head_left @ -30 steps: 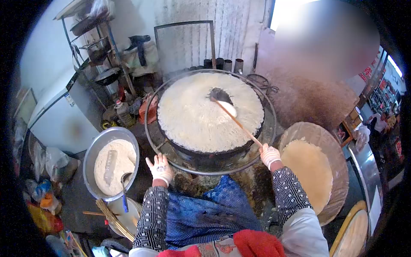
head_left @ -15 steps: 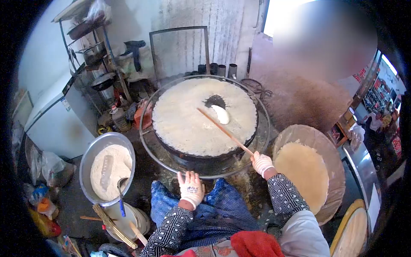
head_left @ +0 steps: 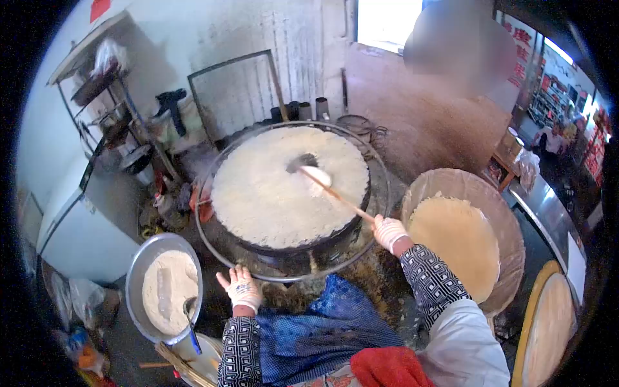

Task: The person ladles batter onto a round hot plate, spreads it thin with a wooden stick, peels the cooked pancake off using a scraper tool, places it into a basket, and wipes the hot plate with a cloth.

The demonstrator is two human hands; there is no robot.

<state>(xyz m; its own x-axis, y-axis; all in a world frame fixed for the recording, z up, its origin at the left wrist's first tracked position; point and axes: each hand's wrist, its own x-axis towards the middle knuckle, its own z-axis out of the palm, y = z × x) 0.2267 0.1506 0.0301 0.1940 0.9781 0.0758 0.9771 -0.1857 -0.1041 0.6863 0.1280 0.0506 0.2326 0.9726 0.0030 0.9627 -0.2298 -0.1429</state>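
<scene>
A large round griddle is covered by a pale layer of batter (head_left: 277, 193), with a dark bare patch (head_left: 302, 162) near its middle. My right hand (head_left: 389, 233), gloved, grips a wooden stick (head_left: 345, 202) that reaches over the batter. Beside the stick and the dark patch lies a white rounded piece (head_left: 316, 175). My left hand (head_left: 241, 287), also gloved, has its fingers spread at the near edge of the metal ring (head_left: 290, 278) around the griddle; nothing shows in it.
At left stands a metal bowl (head_left: 134, 290) of pale mixture with a blue-handled ladle (head_left: 193, 335). A lined basket (head_left: 509, 232) holding flat yellowish sheets sits at right, above a round wooden board (head_left: 548, 329). A person (head_left: 551, 140) is in the far background.
The view has turned to the right. My left hand has shifted left along the ring. The stick in my right hand has changed position over the batter, and the white piece now lies against it.
</scene>
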